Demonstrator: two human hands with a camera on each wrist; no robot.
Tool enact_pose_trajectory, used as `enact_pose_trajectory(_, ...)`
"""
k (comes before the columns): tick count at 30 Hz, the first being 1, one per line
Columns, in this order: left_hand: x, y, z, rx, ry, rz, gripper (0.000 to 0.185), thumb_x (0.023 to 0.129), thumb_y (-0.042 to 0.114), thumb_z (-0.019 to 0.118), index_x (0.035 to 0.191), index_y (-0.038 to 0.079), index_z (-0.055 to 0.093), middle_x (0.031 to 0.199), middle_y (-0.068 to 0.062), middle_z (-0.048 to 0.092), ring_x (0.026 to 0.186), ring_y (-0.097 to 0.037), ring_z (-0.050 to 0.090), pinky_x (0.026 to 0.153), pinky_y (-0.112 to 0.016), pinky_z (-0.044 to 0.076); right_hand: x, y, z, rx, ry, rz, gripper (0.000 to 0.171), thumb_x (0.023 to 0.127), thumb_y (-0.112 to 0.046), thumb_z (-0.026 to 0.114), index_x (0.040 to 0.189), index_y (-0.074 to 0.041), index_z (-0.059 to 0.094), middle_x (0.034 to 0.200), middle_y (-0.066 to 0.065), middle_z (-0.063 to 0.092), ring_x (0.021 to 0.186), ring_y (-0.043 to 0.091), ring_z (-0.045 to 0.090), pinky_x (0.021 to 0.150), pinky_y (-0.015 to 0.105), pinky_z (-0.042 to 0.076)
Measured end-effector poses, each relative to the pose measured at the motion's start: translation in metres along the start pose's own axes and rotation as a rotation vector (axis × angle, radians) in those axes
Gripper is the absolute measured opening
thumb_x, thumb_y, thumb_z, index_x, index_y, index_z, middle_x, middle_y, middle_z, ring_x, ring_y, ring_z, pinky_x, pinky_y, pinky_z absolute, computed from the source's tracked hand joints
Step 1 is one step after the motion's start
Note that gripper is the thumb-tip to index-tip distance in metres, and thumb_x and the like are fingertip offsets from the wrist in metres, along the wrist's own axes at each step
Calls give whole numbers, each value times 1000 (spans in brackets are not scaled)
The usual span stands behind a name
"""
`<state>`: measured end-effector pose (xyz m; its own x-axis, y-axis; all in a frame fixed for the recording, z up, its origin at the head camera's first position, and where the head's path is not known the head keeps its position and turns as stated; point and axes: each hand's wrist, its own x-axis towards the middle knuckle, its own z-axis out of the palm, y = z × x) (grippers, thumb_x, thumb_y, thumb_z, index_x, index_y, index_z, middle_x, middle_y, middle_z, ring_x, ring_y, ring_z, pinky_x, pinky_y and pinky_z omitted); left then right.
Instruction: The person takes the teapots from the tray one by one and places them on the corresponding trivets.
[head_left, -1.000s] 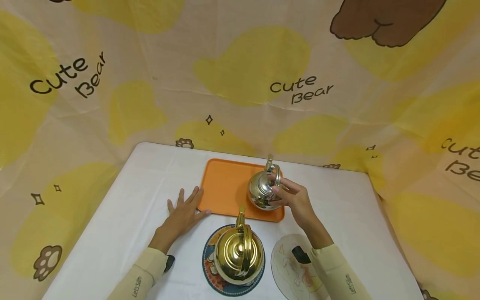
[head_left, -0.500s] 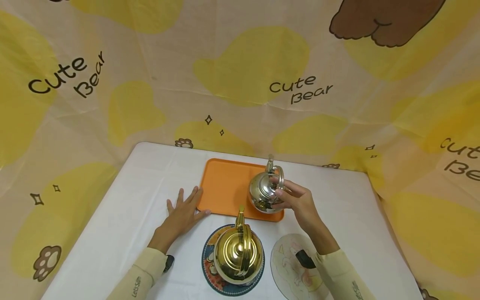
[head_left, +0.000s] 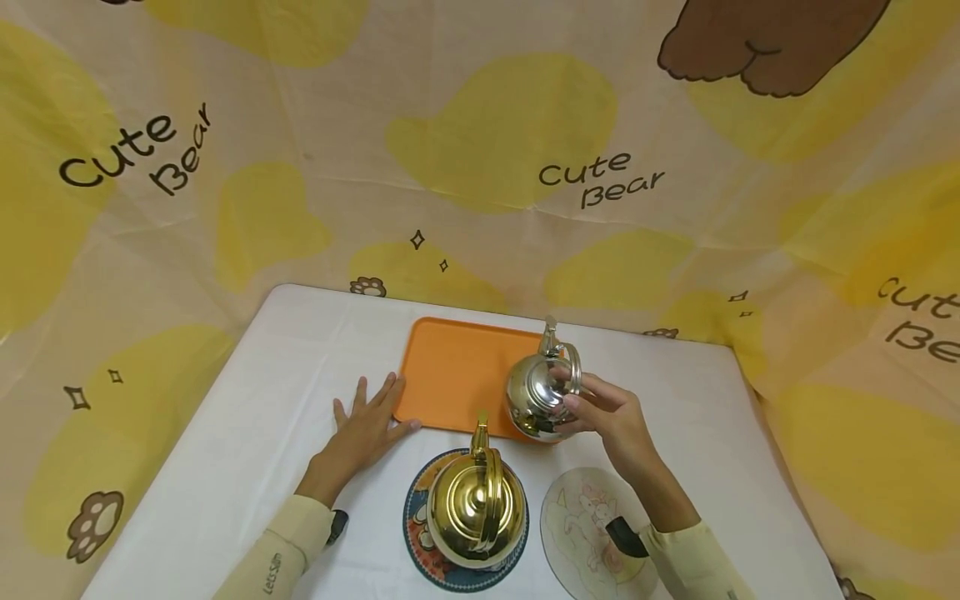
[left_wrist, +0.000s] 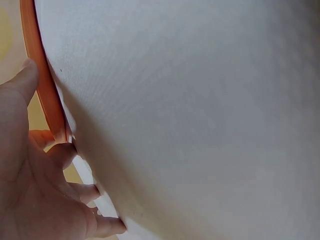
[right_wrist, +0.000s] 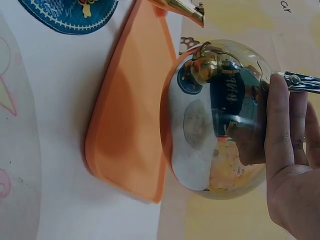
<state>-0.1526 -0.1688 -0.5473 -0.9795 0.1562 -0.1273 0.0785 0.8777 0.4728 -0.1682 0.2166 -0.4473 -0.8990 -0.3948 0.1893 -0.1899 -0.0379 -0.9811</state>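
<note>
My right hand (head_left: 618, 425) grips the handle of a shiny silver teapot (head_left: 528, 408), its spout pointing away from me. The teapot overlaps the right end of an orange tray (head_left: 450, 367); from the right wrist, its round body (right_wrist: 200, 125) shows beside the tray's bare surface (right_wrist: 130, 115). With fingers spread, my left hand (head_left: 360, 437) rests on the white cloth at the tray's near left corner. In the left wrist view its thumb lies against the orange rim (left_wrist: 42, 75).
Nearer me, a gold teapot (head_left: 453, 521) stands on a round blue patterned mat (head_left: 519, 562). To its right lies a pale round mat (head_left: 570, 533) with a faint drawing, partly under my right sleeve (head_left: 690, 558). A patterned curtain (head_left: 480, 150) hangs behind the table.
My right hand has moved the silver teapot a little to the right and toward me, over the tray's near right corner. The left hand and gold teapot have stayed put.
</note>
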Motion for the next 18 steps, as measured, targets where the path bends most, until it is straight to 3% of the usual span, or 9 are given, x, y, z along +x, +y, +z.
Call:
enact_pose_trajectory(3,0,0,0,-4,3,1,88,104,58,60,169,10,26,175,-18,22,156,-63,3,110,-91,0,-6,-2,-1,-10,-5,-10,37,106,4,56,141,14,58,145,22,65,102,22,74,75,48,66)
enact_pose_trajectory(10,0,1,-1,-9,2,0,87,104,57,60,169,10,26,175,-18,22,156,-63,3,111,-91,0,-22,-1,-4,7,-22,-13,36,105,7,54,140,16,58,146,10,65,101,21,73,75,49,66)
enact_pose_trajectory(18,0,0,-1,-15,-4,-6,88,104,57,60,169,10,25,175,-18,21,157,-62,2,111,-90,-1,-40,-2,-10,-9,-16,-26,37,105,9,51,140,14,59,144,8,68,100,18,74,74,48,66)
